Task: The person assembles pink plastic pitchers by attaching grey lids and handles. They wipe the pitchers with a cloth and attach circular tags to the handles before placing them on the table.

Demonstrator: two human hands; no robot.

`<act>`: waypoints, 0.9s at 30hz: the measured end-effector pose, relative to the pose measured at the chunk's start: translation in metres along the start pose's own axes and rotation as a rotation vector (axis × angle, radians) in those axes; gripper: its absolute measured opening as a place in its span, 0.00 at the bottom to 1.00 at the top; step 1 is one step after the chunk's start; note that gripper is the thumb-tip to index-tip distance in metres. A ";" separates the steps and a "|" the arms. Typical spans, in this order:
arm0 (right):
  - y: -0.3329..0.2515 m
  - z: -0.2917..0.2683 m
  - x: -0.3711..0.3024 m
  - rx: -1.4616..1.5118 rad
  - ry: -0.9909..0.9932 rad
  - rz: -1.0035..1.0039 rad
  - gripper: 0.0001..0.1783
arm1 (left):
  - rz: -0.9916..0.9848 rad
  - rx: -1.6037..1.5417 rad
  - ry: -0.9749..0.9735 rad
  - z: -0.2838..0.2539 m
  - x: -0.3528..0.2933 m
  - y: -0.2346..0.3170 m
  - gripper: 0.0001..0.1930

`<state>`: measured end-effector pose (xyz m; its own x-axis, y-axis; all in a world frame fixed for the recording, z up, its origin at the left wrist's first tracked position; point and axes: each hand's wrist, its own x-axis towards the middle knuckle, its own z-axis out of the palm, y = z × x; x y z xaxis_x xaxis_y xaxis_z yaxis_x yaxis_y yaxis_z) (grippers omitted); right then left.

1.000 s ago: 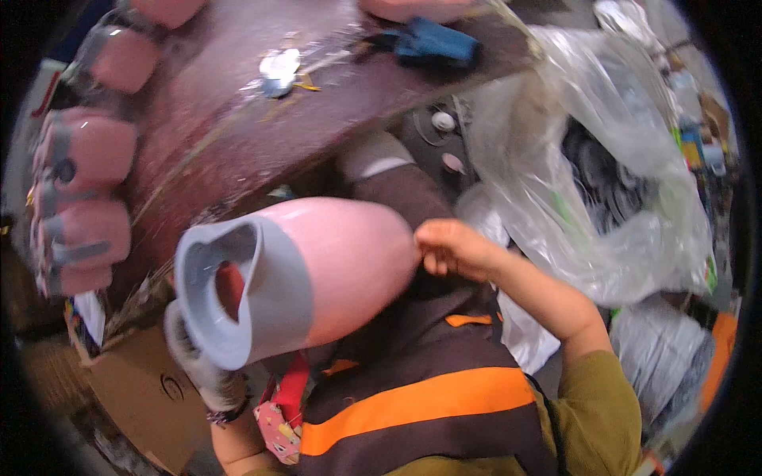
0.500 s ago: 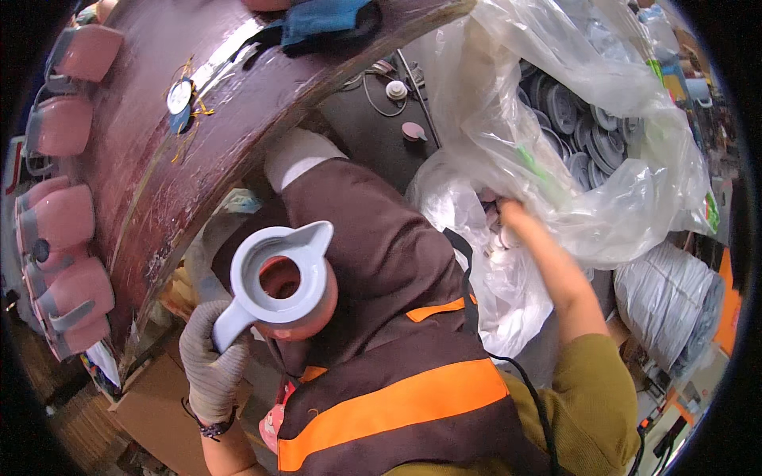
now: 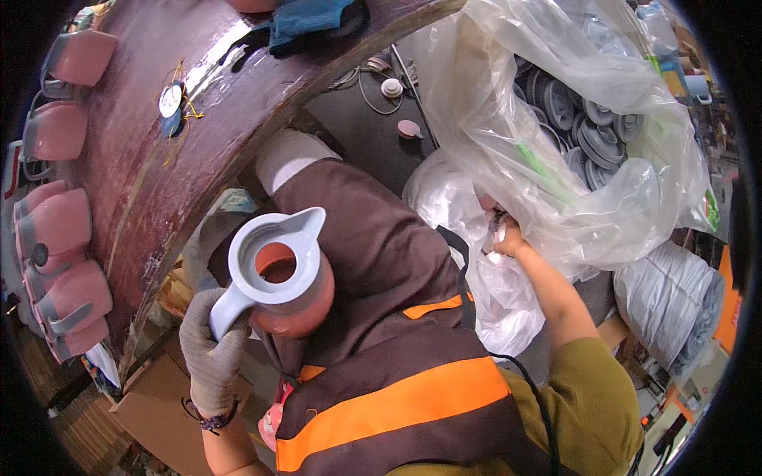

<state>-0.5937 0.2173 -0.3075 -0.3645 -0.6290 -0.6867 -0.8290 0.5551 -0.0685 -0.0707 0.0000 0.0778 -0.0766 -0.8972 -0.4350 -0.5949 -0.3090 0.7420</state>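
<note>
My gloved left hand point(image 3: 213, 349) grips the grey handle of a pink jug point(image 3: 300, 308), which has a grey collar and spout and is held above my lap. Its mouth is uncovered and the inside shows. My bare right hand point(image 3: 511, 238) is down in the white plastic bag point(image 3: 502, 295) at my right, its fingers bent together among small pinkish parts; what they hold, if anything, I cannot make out. Just beyond that hand, a larger clear plastic bag point(image 3: 548, 186) is full of grey round lids point(image 3: 597, 143).
On the table point(image 3: 143, 198) at left stand several pink jugs point(image 3: 57, 131). A round tag with yellow strings point(image 3: 170, 101) and a blue cloth point(image 3: 309, 22) lie there too. A small pink-and-white part point(image 3: 409, 129) is on the dark surface ahead. A wrapped roll point(image 3: 665, 297) stands at right.
My right hand has drawn back a little toward me in the white bag, and more of its fingers show. The jug in my left hand has risen and tilted slightly.
</note>
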 end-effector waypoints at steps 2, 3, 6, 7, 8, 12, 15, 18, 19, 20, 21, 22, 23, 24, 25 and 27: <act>-0.036 -0.029 -0.013 0.356 -0.040 -0.100 0.51 | -0.002 -0.031 -0.007 0.003 -0.001 0.003 0.12; -0.067 -0.058 -0.030 0.531 -0.069 -0.153 0.50 | 0.029 -0.029 -0.011 0.004 -0.003 0.003 0.12; -0.183 -0.177 -0.102 1.134 -0.269 -0.278 0.46 | 0.187 0.064 -0.027 0.005 -0.005 0.002 0.16; -0.213 -0.204 -0.125 1.321 -0.130 -0.497 0.46 | 0.213 0.093 -0.044 0.007 -0.005 -0.001 0.17; -0.238 -0.228 -0.142 1.372 -0.139 -0.606 0.48 | 0.238 0.118 -0.059 0.009 -0.006 -0.001 0.17; -0.325 -0.282 -0.162 1.460 -0.671 -0.845 0.38 | 0.373 0.198 -0.114 0.013 -0.014 0.011 0.19; -0.361 -0.282 -0.167 0.980 -0.491 -0.988 0.25 | 0.417 0.210 -0.104 0.015 -0.020 0.004 0.19; -0.374 -0.283 -0.183 0.876 -0.283 -0.911 0.28 | 0.413 0.147 -0.047 0.016 -0.028 -0.002 0.15; -0.377 -0.283 -0.191 0.780 -0.153 -0.950 0.31 | 0.423 0.129 -0.054 0.015 -0.029 -0.005 0.18; -0.380 -0.285 -0.200 0.603 -0.082 -1.002 0.37 | 0.444 0.143 -0.034 0.018 -0.031 -0.006 0.18; -0.384 -0.279 -0.207 0.445 0.053 -1.091 0.40 | 0.472 0.162 -0.022 0.021 -0.032 -0.006 0.18; -0.390 -0.273 -0.214 0.286 0.187 -1.175 0.44 | 0.500 0.182 -0.011 0.023 -0.033 -0.006 0.18; -0.395 -0.269 -0.218 0.221 0.274 -1.195 0.46 | 0.502 0.184 -0.032 0.025 -0.033 -0.011 0.20; -0.397 -0.267 -0.217 0.247 0.262 -1.226 0.45 | 0.528 0.206 -0.017 0.023 -0.031 -0.015 0.20; -0.399 -0.265 -0.215 0.273 0.249 -1.257 0.45 | 0.553 0.229 -0.003 0.018 -0.027 -0.020 0.20; -0.403 -0.254 -0.213 0.308 0.357 -1.423 0.42 | 0.630 0.236 0.065 0.005 -0.013 -0.031 0.20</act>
<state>-0.2893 -0.0105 0.0502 0.5290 -0.7981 0.2884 -0.4671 -0.5576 -0.6862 -0.0549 0.0228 0.0582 -0.4223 -0.9027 0.0818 -0.6118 0.3505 0.7092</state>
